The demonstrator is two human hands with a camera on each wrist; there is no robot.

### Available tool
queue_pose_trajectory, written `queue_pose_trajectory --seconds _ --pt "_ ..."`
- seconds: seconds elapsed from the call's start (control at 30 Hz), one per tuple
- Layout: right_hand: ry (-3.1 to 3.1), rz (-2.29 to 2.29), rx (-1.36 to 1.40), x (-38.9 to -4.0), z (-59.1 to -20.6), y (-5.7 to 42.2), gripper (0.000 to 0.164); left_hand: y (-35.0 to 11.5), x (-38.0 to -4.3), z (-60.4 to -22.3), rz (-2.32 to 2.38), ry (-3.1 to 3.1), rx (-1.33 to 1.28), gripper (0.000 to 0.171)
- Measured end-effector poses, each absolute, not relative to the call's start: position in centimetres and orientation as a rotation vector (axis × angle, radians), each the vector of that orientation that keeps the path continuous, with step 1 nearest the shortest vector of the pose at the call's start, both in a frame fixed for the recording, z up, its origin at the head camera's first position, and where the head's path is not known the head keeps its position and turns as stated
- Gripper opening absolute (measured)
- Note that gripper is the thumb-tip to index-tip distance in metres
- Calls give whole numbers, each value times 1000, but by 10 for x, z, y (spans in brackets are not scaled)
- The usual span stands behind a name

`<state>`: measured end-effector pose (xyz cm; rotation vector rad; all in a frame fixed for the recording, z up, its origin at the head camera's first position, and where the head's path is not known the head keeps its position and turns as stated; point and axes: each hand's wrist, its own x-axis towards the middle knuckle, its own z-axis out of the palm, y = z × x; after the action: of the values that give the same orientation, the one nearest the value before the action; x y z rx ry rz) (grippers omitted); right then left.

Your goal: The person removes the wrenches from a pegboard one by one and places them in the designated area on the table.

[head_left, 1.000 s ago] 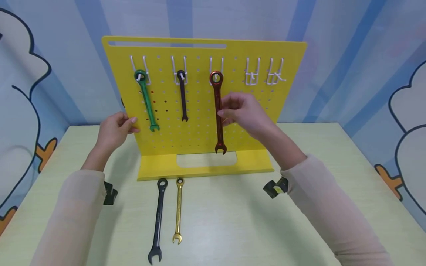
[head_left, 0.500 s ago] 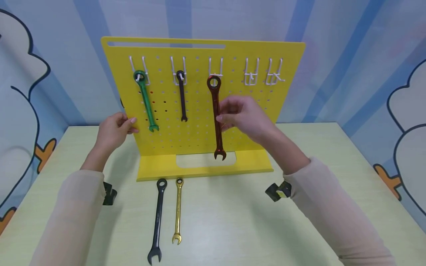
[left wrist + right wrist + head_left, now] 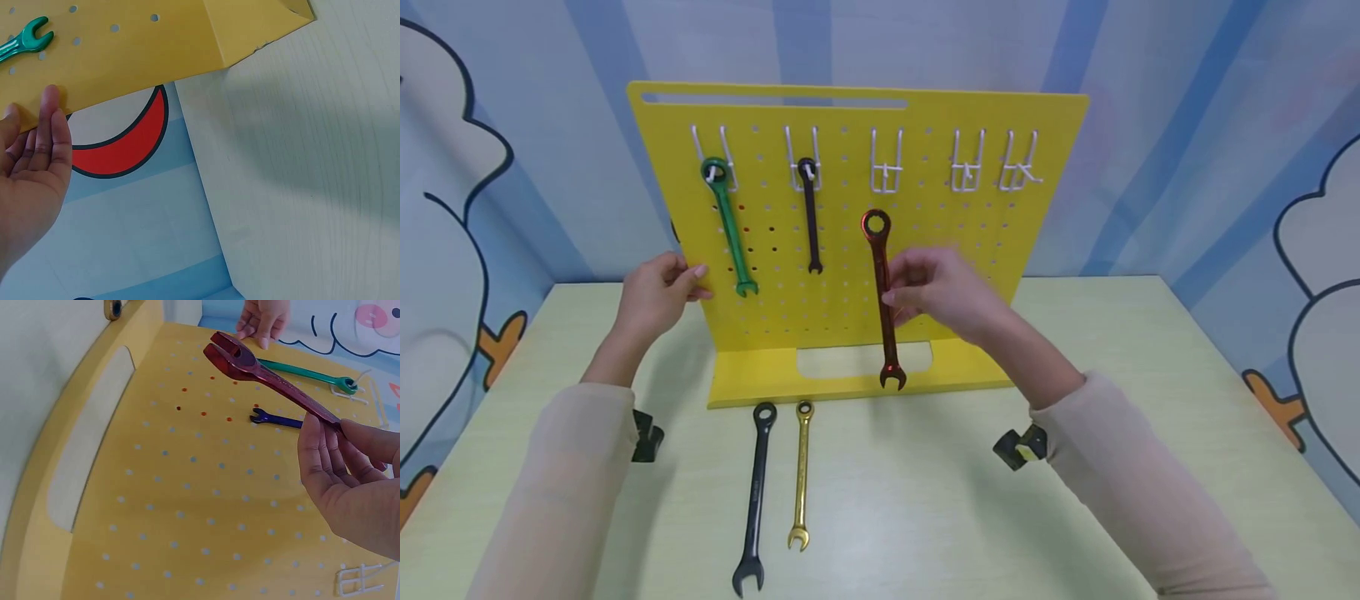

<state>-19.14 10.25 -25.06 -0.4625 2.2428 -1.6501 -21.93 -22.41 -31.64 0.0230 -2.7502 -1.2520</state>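
Note:
My right hand (image 3: 943, 292) pinches a red combination wrench (image 3: 883, 292) by its shank, ring end up, in front of the yellow pegboard (image 3: 955, 308). The wrench is off the middle hook (image 3: 886, 177), below it and apart from it. In the right wrist view the wrench's open end (image 3: 231, 356) points away from the fingers. My left hand (image 3: 658, 292) grips the board's left edge between thumb and fingers, as the left wrist view also shows. A green wrench (image 3: 730, 229) and a small dark purple wrench (image 3: 811, 218) hang by their ring ends on the two left hooks.
On the table in front of the board lie a black wrench (image 3: 756, 500) and a gold wrench (image 3: 802, 479). Two bare hooks, the inner one (image 3: 967, 175) and the outer one (image 3: 1021, 175), stand at the board's right. A printed cloth backdrop (image 3: 880, 42) rises behind.
My right hand has drawn the red wrench off the middle hook, moving it down and slightly left. The left hand has stayed on the board's edge.

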Motion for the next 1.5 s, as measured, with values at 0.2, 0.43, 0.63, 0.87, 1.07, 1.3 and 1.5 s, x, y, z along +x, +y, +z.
queue_pose_trajectory --seconds 0.2,0.43,0.63,0.87,1.07,1.3,1.5 --pt "2176 -1659 -443 -192 -270 100 9 -224 -220 -317 -1263 -2754 31 44" --pt "2108 -1664 -424 -189 -293 96 8 -224 -220 -316 -1278 -2761 49 45" --pt "2060 -1653 -340 -185 -313 92 10 -223 -219 -315 -1266 -2758 31 43" --pt "1982 -1616 -253 -179 -335 87 15 -225 -221 -317 -1250 -2757 24 43" --pt "1919 -1593 -234 -173 -351 83 16 -248 -253 -352 -1269 -2747 53 48" --pt "1897 -1558 -222 -165 -367 79 15 -256 -263 -363 -1278 -2742 31 47" --pt "1890 -1514 -218 -157 -378 74 14 -228 -223 -320 -1257 -2754 -1 42"
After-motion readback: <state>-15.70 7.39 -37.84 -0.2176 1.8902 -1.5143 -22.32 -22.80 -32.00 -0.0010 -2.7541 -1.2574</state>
